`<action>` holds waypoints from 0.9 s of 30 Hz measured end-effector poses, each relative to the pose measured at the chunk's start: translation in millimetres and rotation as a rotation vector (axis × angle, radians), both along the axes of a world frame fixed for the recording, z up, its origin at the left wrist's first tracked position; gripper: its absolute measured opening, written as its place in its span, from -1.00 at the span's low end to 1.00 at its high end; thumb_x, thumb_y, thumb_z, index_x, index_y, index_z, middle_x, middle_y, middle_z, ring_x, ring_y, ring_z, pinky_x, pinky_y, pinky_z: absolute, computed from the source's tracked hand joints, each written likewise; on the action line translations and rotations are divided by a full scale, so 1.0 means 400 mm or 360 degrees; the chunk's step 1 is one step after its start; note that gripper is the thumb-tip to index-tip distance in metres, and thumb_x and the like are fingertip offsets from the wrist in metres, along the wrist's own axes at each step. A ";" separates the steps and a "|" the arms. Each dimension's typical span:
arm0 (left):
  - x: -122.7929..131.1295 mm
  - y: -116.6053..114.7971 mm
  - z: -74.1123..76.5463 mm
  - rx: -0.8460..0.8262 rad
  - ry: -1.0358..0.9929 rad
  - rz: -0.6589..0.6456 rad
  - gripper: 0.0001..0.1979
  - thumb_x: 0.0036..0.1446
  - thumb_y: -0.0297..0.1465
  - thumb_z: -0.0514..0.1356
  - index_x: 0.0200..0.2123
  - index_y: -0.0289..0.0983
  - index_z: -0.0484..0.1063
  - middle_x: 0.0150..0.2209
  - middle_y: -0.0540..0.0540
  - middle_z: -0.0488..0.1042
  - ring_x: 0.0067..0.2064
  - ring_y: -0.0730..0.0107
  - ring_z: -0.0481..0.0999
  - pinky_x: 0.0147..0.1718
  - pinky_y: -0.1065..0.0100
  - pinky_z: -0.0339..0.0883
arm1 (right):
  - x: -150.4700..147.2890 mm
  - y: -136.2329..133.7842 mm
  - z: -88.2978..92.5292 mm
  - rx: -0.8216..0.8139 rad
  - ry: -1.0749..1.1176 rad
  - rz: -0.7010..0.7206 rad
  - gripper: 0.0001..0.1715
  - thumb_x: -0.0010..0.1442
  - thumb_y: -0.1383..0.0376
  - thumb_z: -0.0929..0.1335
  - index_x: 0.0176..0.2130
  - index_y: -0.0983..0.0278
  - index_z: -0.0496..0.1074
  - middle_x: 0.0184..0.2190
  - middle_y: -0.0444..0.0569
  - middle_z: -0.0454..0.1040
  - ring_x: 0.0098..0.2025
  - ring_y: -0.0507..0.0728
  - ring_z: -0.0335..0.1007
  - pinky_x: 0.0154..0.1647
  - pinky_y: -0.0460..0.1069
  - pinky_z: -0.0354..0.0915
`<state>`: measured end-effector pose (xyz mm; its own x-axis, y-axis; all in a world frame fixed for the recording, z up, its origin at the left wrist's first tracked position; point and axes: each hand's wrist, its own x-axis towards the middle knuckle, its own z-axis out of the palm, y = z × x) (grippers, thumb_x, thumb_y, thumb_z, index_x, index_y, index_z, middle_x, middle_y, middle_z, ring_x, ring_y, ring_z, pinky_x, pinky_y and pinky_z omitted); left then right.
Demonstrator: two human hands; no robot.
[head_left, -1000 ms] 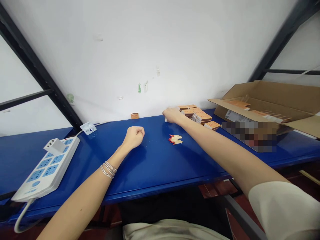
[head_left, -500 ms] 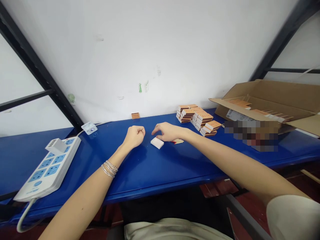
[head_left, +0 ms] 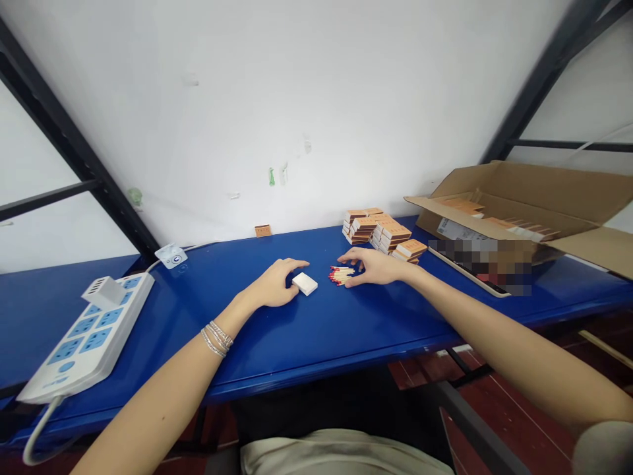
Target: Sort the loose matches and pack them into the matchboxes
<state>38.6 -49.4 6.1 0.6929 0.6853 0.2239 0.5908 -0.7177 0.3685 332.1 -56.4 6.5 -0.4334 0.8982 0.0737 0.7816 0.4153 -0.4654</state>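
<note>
A small white matchbox tray lies on the blue table, and no matches can be made out in it. My left hand is at its left side, index finger stretched past the far edge and thumb by the near left corner; the fingers are apart. To the right of the tray lies a loose pile of red-tipped matches. Over the right end of that pile my right hand rests with thumb and fingers spread, thumb at the near side of the matches. Whether it touches them I cannot tell.
Stacked matchboxes stand beyond my right hand. An open cardboard box with more boxes is at far right. A matchbox sleeve leans against the wall. On the left lie a power strip and a small white device.
My right hand has moved right, from above the white tray to the matches. My left hand has opened from a curled fist and come right, beside the tray.
</note>
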 end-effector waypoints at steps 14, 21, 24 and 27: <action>0.011 -0.020 0.013 -0.0022 0.0060 -0.0068 -0.51 0.08 -0.35 0.22 0.12 -0.22 0.36 -0.11 -0.10 0.50 -0.13 0.22 0.43 -0.03 0.14 0.28 | -0.016 0.012 -0.019 -0.0008 0.0175 0.0066 -0.39 -0.01 0.07 0.46 0.00 0.32 0.54 -0.14 0.06 0.57 -0.17 0.16 0.46 -0.20 0.00 0.35; 0.005 -0.024 0.015 -0.0031 0.0069 -0.0068 -0.51 0.11 -0.27 0.24 0.12 -0.21 0.37 -0.13 -0.10 0.51 -0.17 0.26 0.43 -0.07 0.17 0.29 | -0.032 0.000 0.004 -0.0063 0.0059 0.0089 -0.50 0.03 0.15 0.44 -0.05 0.33 0.56 -0.22 0.01 0.59 -0.25 0.12 0.45 -0.23 -0.02 0.32; 0.020 -0.019 0.018 -0.0024 0.0005 0.0012 -0.53 0.15 -0.13 0.21 0.05 -0.25 0.42 -0.16 -0.11 0.51 -0.21 0.28 0.44 -0.12 0.22 0.32 | -0.039 -0.010 0.013 -0.0061 0.0051 0.0085 -0.52 0.04 0.16 0.44 -0.06 0.33 0.56 -0.21 0.02 0.60 -0.27 0.11 0.44 -0.24 -0.03 0.31; 0.066 -0.012 0.030 0.0034 0.0015 0.0078 -0.46 0.13 -0.03 0.20 0.00 -0.32 0.46 -0.16 -0.17 0.50 -0.19 0.25 0.46 -0.13 0.24 0.33 | -0.041 -0.013 0.012 -0.0055 0.0081 0.0075 -0.52 0.05 0.16 0.43 -0.06 0.34 0.55 -0.22 0.02 0.60 -0.27 0.11 0.45 -0.24 -0.04 0.32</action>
<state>65.0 -54.2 17.9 0.6608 0.7135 0.2329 0.6286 -0.6957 0.3477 315.5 -61.7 11.4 -0.4718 0.8792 0.0663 0.7364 0.4343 -0.5187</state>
